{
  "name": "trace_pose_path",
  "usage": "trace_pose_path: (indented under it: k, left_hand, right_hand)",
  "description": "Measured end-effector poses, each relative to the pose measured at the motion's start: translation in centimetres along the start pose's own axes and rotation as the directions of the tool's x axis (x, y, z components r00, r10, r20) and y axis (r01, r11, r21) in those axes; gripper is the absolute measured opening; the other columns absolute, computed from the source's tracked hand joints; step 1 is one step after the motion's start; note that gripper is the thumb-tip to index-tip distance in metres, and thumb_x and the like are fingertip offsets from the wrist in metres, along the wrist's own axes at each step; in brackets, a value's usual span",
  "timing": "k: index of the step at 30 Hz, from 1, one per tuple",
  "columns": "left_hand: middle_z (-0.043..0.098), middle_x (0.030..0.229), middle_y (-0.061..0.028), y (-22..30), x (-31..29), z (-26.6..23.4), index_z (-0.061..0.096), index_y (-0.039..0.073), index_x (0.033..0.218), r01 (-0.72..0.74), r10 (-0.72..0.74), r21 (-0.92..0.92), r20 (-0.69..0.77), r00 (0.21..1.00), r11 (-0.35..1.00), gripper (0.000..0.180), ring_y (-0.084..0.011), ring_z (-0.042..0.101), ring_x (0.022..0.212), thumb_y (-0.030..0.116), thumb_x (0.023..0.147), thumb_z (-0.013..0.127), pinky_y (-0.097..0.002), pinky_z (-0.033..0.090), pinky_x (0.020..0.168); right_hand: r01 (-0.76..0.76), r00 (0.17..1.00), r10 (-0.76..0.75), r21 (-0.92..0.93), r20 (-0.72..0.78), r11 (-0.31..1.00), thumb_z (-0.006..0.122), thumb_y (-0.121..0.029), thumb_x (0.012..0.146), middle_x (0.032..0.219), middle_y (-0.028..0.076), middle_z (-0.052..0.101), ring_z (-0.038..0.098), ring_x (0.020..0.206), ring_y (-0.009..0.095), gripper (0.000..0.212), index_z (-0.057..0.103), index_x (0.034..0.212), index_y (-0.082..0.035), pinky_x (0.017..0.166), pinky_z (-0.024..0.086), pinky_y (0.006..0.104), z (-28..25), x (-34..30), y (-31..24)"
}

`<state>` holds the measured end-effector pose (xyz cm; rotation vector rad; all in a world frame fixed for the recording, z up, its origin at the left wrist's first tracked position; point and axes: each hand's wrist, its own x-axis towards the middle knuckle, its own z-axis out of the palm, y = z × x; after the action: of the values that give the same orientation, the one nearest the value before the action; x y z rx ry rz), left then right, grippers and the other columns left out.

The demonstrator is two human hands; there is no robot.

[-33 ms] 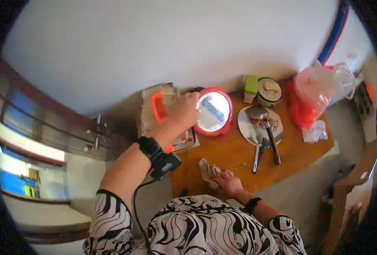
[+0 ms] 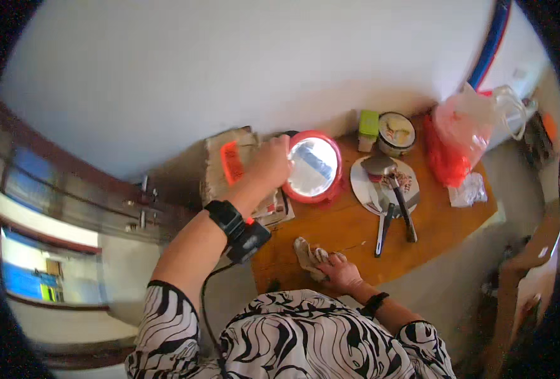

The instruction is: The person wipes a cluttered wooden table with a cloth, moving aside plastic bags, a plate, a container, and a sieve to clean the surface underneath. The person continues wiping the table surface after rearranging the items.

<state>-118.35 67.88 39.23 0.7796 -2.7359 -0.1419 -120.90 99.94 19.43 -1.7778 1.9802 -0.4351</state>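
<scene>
My left hand [image 2: 268, 165] is closed at the left edge of a round red-framed mirror [image 2: 315, 167], whose shiny face reflects a grey-blue patch. The fingertips are partly hidden against the rim. Under my right hand [image 2: 340, 273], near the front edge of the wooden table [image 2: 330, 228], a crumpled greyish cloth [image 2: 305, 254] is bunched in the fingers. Left of the mirror, an orange-red strip [image 2: 232, 163] rests on a piece of worn cardboard [image 2: 215, 177], partly behind my left forearm.
Right of the mirror lies a white plate [image 2: 362, 183] with dark-handled utensils [image 2: 403, 211]. Behind it stand a green-topped box [image 2: 368, 125] and a lidded tub [image 2: 397, 131]. A red plastic bag [image 2: 450, 158] and clear crumpled plastic [image 2: 468, 191] occupy the right end. The wall [image 2: 229, 69] rises behind.
The whole view has shifted slightly. My left hand stays at the mirror's edge, and my right hand stays on the cloth.
</scene>
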Motion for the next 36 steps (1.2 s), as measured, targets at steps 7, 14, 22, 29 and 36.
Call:
trace_pose_path:
  k: [7,14,22,29,36]
  left_hand:
    - [0.064,0.115,-0.0249,-2.8,5.8,5.5,0.062,-0.001,0.113,0.280,-0.299,0.106,0.316,0.900,0.954,0.042,-0.0394,0.063,0.107,0.023,0.079,0.063,-0.0471,0.050,0.094]
    - [0.069,0.105,-0.0161,-0.6,7.3,4.4,0.069,0.010,0.108,0.189,-0.124,-0.190,0.309,0.943,0.963,0.035,-0.0354,0.065,0.097,0.027,0.078,0.067,-0.0451,0.052,0.084]
    - [0.068,0.103,-0.0145,1.5,8.5,-2.3,0.063,0.006,0.111,-0.228,0.192,-0.127,-0.245,0.950,0.965,0.031,-0.0323,0.064,0.096,0.016,0.083,0.069,-0.0416,0.051,0.085]
    - [0.067,0.104,-0.0131,0.7,7.6,-6.0,0.063,0.004,0.113,-0.218,0.185,-0.108,-0.255,0.949,0.970,0.033,-0.0280,0.065,0.094,0.014,0.083,0.070,-0.0371,0.052,0.084]
    - [0.066,0.106,-0.0146,1.9,7.6,-2.9,0.062,0.006,0.112,-0.284,0.260,-0.101,-0.201,0.945,0.954,0.031,-0.0331,0.062,0.098,0.014,0.083,0.069,-0.0414,0.050,0.087]
  right_hand:
    - [-0.024,0.997,0.031,0.096,-0.068,0.995,0.074,-0.038,0.071,0.120,0.013,0.053,0.051,0.119,0.036,0.052,0.063,0.120,-0.025,0.094,0.049,0.0451,-0.5,-0.3,-0.5]
    - [0.008,0.996,0.002,0.118,-0.086,0.993,0.073,-0.035,0.072,0.109,0.013,0.056,0.058,0.104,0.035,0.050,0.063,0.120,-0.024,0.083,0.053,0.0443,-1.5,-0.2,-0.5]
    - [-0.089,0.978,0.092,0.023,-0.186,0.996,0.072,-0.028,0.075,0.107,0.014,0.053,0.058,0.098,0.036,0.046,0.061,0.119,-0.021,0.073,0.054,0.0455,-2.0,4.7,2.5]
    - [-0.424,0.834,0.402,0.030,-0.379,0.905,0.069,-0.023,0.077,0.111,0.014,0.052,0.056,0.099,0.035,0.041,0.063,0.117,-0.014,0.081,0.051,0.0474,-5.6,17.1,8.2]
    - [-0.363,0.918,0.293,-0.266,-0.268,0.893,0.056,-0.029,0.087,0.121,0.011,0.053,0.049,0.115,0.030,0.031,0.066,0.113,-0.015,0.088,0.045,0.0434,-3.5,24.9,7.3]
